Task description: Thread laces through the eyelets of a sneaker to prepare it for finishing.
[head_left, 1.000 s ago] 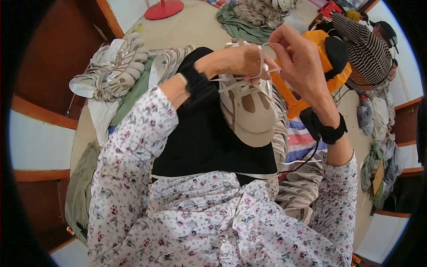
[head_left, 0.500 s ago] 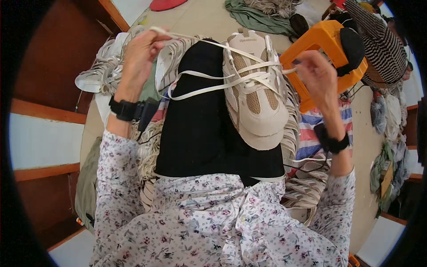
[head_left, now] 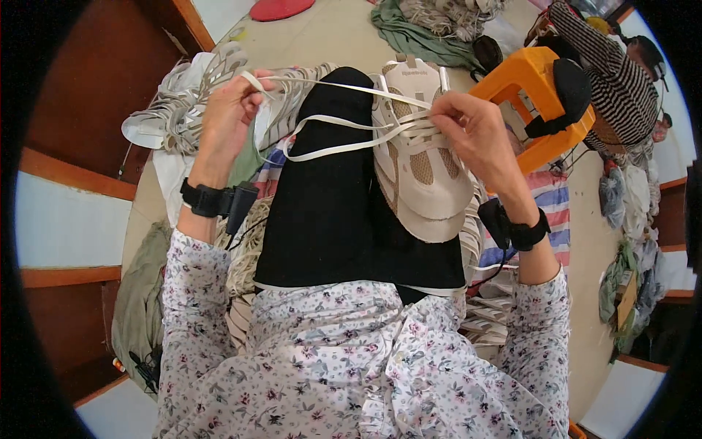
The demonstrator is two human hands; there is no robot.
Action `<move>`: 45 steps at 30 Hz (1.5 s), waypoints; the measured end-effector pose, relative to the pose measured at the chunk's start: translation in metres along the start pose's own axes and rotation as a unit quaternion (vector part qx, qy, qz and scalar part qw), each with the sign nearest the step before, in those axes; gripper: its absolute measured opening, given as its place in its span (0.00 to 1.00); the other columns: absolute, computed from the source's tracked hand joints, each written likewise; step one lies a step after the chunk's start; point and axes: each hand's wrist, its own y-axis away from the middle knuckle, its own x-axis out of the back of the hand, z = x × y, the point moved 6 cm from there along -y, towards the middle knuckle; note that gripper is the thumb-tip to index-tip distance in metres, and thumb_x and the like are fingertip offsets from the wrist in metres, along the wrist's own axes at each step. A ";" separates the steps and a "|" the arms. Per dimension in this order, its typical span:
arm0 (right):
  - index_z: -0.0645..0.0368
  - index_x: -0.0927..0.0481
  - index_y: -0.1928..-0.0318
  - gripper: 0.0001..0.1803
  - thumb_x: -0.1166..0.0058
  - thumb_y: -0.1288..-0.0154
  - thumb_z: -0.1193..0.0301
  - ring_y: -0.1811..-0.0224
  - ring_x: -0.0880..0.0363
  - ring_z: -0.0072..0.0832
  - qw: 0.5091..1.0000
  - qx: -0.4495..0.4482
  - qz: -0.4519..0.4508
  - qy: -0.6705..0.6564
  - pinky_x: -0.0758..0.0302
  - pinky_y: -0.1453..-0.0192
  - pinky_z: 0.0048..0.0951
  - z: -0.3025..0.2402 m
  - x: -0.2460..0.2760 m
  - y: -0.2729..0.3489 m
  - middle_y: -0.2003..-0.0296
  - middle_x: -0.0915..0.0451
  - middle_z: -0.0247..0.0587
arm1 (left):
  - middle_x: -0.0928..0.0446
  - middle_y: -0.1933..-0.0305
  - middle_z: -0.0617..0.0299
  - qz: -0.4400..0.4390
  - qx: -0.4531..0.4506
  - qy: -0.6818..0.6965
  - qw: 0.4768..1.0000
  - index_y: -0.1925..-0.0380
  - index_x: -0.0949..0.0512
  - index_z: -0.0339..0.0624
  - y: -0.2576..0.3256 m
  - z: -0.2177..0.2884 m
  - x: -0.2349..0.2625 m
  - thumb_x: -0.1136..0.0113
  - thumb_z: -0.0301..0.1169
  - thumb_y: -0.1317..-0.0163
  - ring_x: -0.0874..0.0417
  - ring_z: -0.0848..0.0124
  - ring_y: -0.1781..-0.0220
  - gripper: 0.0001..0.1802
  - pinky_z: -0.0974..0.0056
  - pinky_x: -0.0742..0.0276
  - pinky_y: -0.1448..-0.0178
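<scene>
Right hand (head_left: 477, 137) has come in over the shoe (head_left: 431, 194) — nearer, pinching its lacing — while left hand (head_left: 228, 113) pinches lace (head_left: 351, 87) out leftward, across the shoe's body-pointing length.

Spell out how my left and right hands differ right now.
Position: the left hand is out beside the shoe, the right hand over its lacing.
Grip: the left hand visibly holds pale lace; the right hand hides whatever it pinches.
Shared: each wrist wears a black strap.
</scene>
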 end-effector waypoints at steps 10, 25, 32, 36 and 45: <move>0.62 0.15 0.62 0.05 0.37 0.38 0.77 0.68 0.25 0.12 0.959 -0.155 -0.026 -0.235 0.29 0.64 0.16 0.029 0.016 -0.002 0.69 0.18 0.27 | 0.21 0.46 0.54 0.179 -0.092 -0.127 0.971 0.46 0.26 0.27 -0.018 0.069 0.241 0.51 0.20 0.32 0.29 0.84 0.71 0.16 0.82 0.34 0.72; 0.67 0.20 0.63 0.06 0.40 0.41 0.78 0.73 0.30 0.22 0.999 -0.008 0.042 0.019 0.31 0.68 0.24 0.017 0.015 -0.009 0.69 0.26 0.38 | 0.16 0.53 0.57 0.140 -0.064 -0.275 0.949 0.42 0.24 0.35 -0.010 0.125 0.181 0.44 0.32 0.30 0.21 0.80 0.66 0.19 0.76 0.26 0.68; 0.68 0.22 0.65 0.06 0.41 0.38 0.77 0.75 0.29 0.19 0.997 -0.055 0.037 -0.034 0.31 0.71 0.24 0.008 0.013 -0.007 0.73 0.23 0.34 | 0.17 0.57 0.56 -0.203 -0.078 -0.300 0.929 0.53 0.19 0.34 0.077 0.004 -0.104 0.49 0.28 0.29 0.17 0.72 0.76 0.13 0.70 0.22 0.74; 0.65 0.21 0.63 0.06 0.42 0.34 0.73 0.75 0.29 0.16 0.989 -0.086 -0.003 -0.123 0.34 0.72 0.19 0.010 0.014 -0.008 0.75 0.23 0.29 | 0.19 0.70 0.55 -0.257 -0.108 -0.383 0.880 0.60 0.19 0.29 0.078 -0.015 -0.146 0.50 0.30 0.30 0.20 0.71 0.82 0.14 0.68 0.23 0.77; 0.59 0.22 0.55 0.07 0.42 0.30 0.71 0.78 0.38 0.13 0.839 -0.207 -0.010 -0.503 0.42 0.76 0.18 0.055 0.023 -0.003 0.77 0.32 0.23 | 0.29 0.81 0.74 -0.277 0.070 -0.302 0.910 0.69 0.13 0.39 0.054 -0.007 -0.128 0.39 0.36 0.35 0.35 0.85 0.80 0.12 0.76 0.44 0.77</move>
